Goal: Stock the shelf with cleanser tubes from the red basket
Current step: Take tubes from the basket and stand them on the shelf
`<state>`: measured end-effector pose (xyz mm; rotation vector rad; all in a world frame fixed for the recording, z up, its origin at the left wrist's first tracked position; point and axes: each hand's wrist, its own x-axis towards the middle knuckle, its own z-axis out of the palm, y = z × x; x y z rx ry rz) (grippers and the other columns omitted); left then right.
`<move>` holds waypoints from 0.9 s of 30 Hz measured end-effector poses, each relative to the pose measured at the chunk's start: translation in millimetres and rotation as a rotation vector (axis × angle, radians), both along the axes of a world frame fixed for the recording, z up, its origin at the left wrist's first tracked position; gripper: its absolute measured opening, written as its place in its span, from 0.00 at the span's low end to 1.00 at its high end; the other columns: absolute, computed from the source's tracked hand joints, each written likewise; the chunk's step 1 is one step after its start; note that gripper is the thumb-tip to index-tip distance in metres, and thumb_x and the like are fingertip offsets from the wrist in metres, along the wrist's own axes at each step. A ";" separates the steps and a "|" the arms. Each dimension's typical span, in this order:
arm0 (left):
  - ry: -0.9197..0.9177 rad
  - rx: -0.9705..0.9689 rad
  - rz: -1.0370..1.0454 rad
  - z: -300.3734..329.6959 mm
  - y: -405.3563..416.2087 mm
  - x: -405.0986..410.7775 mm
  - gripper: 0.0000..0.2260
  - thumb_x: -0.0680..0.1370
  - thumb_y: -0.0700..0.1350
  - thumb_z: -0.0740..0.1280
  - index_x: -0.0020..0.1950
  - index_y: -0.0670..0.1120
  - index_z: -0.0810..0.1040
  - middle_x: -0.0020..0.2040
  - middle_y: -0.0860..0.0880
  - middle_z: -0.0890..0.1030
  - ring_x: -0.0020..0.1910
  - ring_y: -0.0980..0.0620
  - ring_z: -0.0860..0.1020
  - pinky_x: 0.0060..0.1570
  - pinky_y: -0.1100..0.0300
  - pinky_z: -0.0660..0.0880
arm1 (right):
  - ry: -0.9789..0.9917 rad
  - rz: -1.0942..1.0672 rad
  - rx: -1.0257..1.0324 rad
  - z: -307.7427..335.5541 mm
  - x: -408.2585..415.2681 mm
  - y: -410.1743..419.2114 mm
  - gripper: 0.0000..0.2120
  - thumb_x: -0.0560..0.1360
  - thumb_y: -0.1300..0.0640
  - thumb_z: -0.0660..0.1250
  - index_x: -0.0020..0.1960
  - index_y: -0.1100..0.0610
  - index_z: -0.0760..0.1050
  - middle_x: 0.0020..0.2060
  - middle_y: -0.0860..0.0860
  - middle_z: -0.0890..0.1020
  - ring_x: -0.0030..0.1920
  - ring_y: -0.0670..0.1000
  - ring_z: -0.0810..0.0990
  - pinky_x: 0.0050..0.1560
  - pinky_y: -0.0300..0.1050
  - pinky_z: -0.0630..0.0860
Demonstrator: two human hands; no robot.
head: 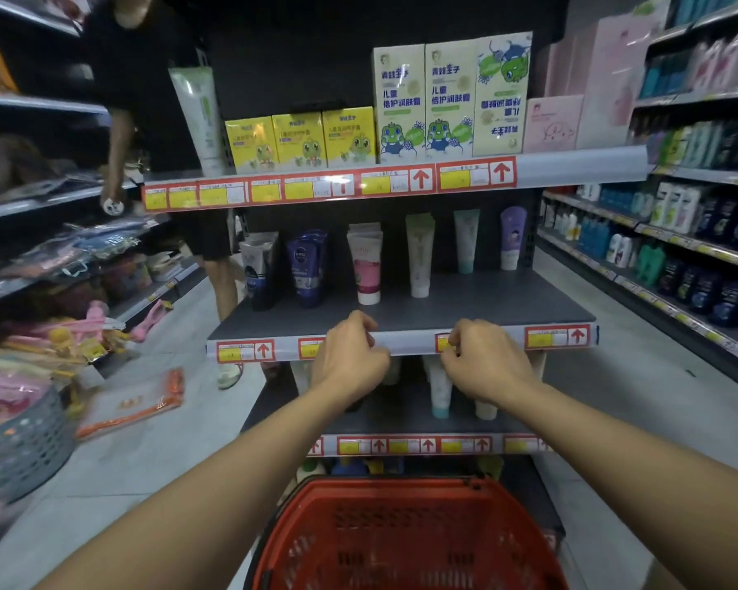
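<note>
On the far left stands a grey basket (22, 445) among pink goods on the side shelves, and an orange packet (133, 404) lies on the floor near it. Behind, a person (154, 100) in black stands beside the shelf unit and holds a small round white thing in one lowered hand.

The middle shelf (465, 308) carries a row of tubes at its back: a grey and black one (258, 272), a blue one (307, 268), a pink and white one (366, 266), a pale one (419, 257), a teal-capped one (466, 240) and a purple one (513, 238). The front part of this shelf is bare. Above it, yellow boxes (301, 140) and taller green frog boxes (427, 100) stand on the top shelf.

The left hand (350, 359) is at the front edge of the middle shelf, its fingers curled on the price strip (405, 342). The right hand (482, 361) is just beside it, also curled, its fingertips pinching at a red label (444, 341) on the same strip. Neither hand holds a tube.

Below the hands, more tubes (439, 389) stand on the lower shelf. The red basket (405, 538) is at the bottom, in front of the unit; I cannot see any tube through its mesh.
</note>
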<state>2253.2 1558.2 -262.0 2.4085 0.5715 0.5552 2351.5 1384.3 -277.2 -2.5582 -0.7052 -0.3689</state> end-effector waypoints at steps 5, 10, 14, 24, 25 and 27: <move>0.076 0.010 0.009 -35.2 -6.1 -9.5 0.15 0.75 0.44 0.71 0.61 0.53 0.76 0.49 0.54 0.82 0.52 0.49 0.81 0.50 0.51 0.80 | 0.055 0.024 -0.030 -35.8 -15.1 -9.4 0.06 0.76 0.48 0.67 0.46 0.51 0.77 0.44 0.49 0.80 0.44 0.51 0.80 0.43 0.54 0.83; 0.178 -0.016 -0.023 -85.7 -6.7 -15.3 0.13 0.74 0.47 0.69 0.58 0.55 0.75 0.47 0.56 0.83 0.51 0.48 0.82 0.53 0.51 0.80 | 0.177 0.036 -0.126 -79.9 -21.9 -17.0 0.10 0.76 0.47 0.65 0.52 0.53 0.77 0.47 0.51 0.79 0.48 0.56 0.79 0.46 0.54 0.81; 0.260 -0.049 -0.050 -128.6 -5.8 -16.8 0.12 0.76 0.48 0.68 0.58 0.55 0.75 0.47 0.53 0.83 0.49 0.45 0.82 0.51 0.48 0.81 | 0.232 0.035 -0.187 -119.2 -23.3 -20.3 0.10 0.75 0.50 0.65 0.51 0.55 0.77 0.48 0.54 0.80 0.50 0.58 0.80 0.45 0.49 0.77; 0.471 -0.169 -0.051 -235.0 -0.8 -11.5 0.08 0.73 0.45 0.68 0.49 0.55 0.74 0.45 0.51 0.84 0.48 0.45 0.83 0.47 0.54 0.79 | 0.441 0.071 -0.360 -233.1 -16.6 -15.5 0.14 0.73 0.49 0.63 0.47 0.59 0.79 0.48 0.59 0.84 0.48 0.60 0.83 0.46 0.48 0.79; 0.492 -0.184 -0.053 -242.9 1.0 -11.1 0.07 0.73 0.45 0.69 0.48 0.54 0.74 0.44 0.52 0.84 0.47 0.46 0.83 0.47 0.54 0.79 | 0.472 0.071 -0.373 -246.5 -14.5 -14.5 0.17 0.71 0.47 0.60 0.47 0.58 0.80 0.46 0.58 0.85 0.46 0.59 0.84 0.45 0.47 0.80; 0.558 -0.225 -0.043 -261.0 6.4 -10.4 0.06 0.73 0.45 0.69 0.47 0.54 0.75 0.44 0.52 0.84 0.47 0.47 0.83 0.48 0.55 0.79 | 0.561 0.056 -0.402 -278.1 -10.9 -14.9 0.25 0.68 0.43 0.54 0.50 0.57 0.82 0.46 0.55 0.86 0.46 0.57 0.85 0.47 0.50 0.83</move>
